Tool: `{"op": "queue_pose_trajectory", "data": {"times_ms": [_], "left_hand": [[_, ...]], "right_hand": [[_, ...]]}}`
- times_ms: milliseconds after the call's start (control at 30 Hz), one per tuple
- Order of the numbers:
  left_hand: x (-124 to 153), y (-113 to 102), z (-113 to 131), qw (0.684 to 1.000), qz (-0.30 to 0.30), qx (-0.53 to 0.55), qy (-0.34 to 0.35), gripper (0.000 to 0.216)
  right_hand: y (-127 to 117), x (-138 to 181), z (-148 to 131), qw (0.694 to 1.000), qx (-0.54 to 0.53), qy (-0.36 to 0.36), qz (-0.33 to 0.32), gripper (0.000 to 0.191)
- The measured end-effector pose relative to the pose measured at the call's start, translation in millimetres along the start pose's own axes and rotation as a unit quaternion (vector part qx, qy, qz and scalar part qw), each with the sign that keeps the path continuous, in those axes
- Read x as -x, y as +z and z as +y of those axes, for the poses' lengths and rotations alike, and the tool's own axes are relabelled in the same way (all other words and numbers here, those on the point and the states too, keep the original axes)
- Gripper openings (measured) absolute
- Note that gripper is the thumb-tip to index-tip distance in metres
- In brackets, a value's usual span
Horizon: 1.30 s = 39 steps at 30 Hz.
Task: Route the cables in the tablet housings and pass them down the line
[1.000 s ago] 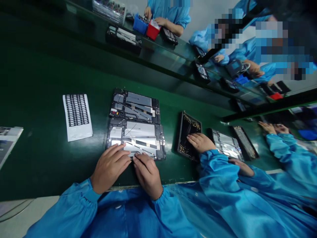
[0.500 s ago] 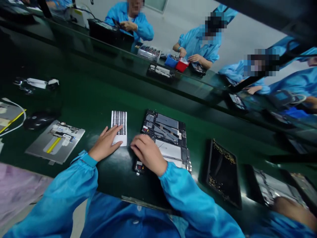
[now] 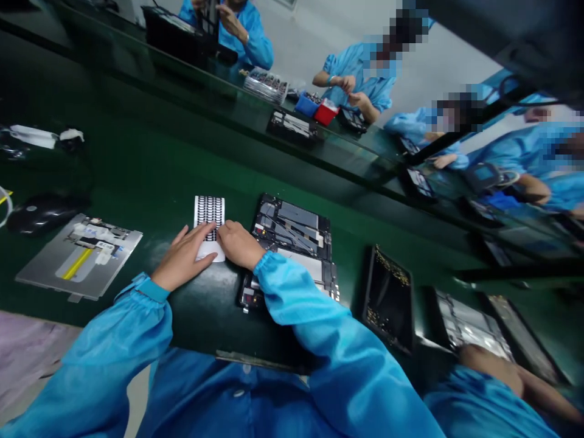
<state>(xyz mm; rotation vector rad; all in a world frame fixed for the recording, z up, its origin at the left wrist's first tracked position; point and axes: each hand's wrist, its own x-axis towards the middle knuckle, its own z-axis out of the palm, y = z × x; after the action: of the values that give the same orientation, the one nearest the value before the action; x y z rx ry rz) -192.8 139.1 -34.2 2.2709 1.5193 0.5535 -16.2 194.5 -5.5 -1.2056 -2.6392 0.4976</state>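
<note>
"Head view: what's on the green bench?"
"Two opened devices; left hand flat, fingers parted, grasping nothing; right hand bunched alongside (pinching anything? can't tell)."
"Why?"
"Perhaps steadying the sticker sheet beneath, left of the devices."

Table dim, soft glare just below the sheet; right side smeared, stretched; some heads pixelated.

the green counter carries a label sheet beside opened devices. a metal panel and mouse lie left, a black tray right of the devices.
</note>
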Motion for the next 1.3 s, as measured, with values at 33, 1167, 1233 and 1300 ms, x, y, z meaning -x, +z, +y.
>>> {"op": "queue_pose_trajectory", "data": {"times_ms": [33, 1167, 1233, 1300], "left_hand": [[-1, 1, -2, 1.000, 0.003, 0.000, 0.003, 0.064], [9, 101, 204, 0.972, 0.020, 0.097, 0.214, 0.011], [8, 100, 205, 0.972, 0.021, 0.089, 0.219, 0.008], [8, 100, 205, 0.970, 0.022, 0.083, 0.226, 0.009]], "right_hand": [[-10, 3, 3, 1.000, -0.014, -0.001, 0.004, 0.011], [-37, 297, 24, 0.973, -0.033, 0.173, 0.148, 0.014], [-37, 296, 23, 0.974, -0.027, 0.173, 0.147, 0.014], [-38, 294, 22, 0.973, -0.023, 0.174, 0.148, 0.015]]}}
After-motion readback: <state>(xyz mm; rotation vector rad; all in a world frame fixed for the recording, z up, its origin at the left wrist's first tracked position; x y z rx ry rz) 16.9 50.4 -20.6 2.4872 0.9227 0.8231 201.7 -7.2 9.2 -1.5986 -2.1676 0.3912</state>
